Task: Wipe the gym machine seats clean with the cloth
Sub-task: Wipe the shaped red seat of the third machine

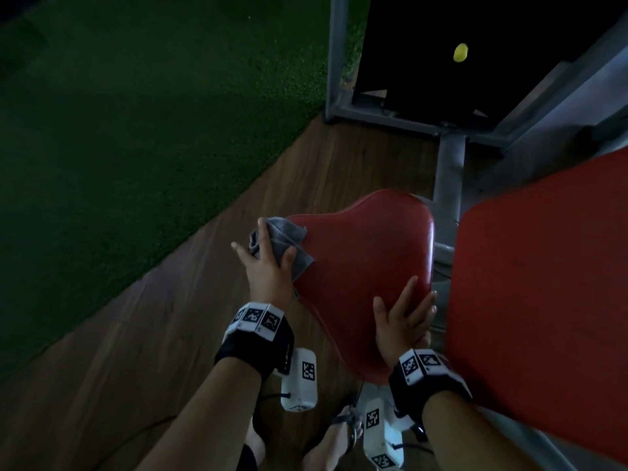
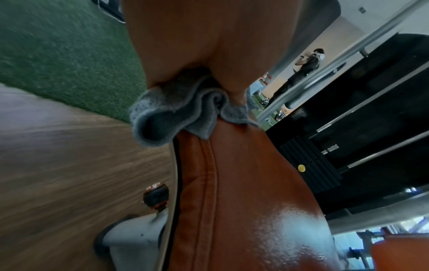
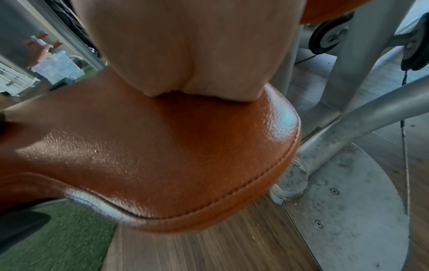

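Observation:
A red padded seat [image 1: 367,253] takes up the middle of the head view, its narrow end pointing toward me. My left hand [image 1: 266,270] grips a bunched grey cloth [image 1: 285,232] against the seat's left edge, thumb on top. From the left wrist, the cloth [image 2: 171,110] is crumpled under the left hand [image 2: 197,36], over the seat's stitched rim [image 2: 209,165]. My right hand [image 1: 404,317] lies flat on the seat's near right side with straight fingers, holding nothing. The right wrist view shows the right hand's palm [image 3: 185,45] resting on the seat [image 3: 162,155].
A red back pad [image 1: 543,317] stands just right of the seat. Behind are a grey frame post [image 1: 448,171] and a black weight stack with a yellow pin [image 1: 460,52]. Green turf [image 1: 136,113] borders the wood floor [image 1: 136,368]. A person [image 2: 306,69] stands far off.

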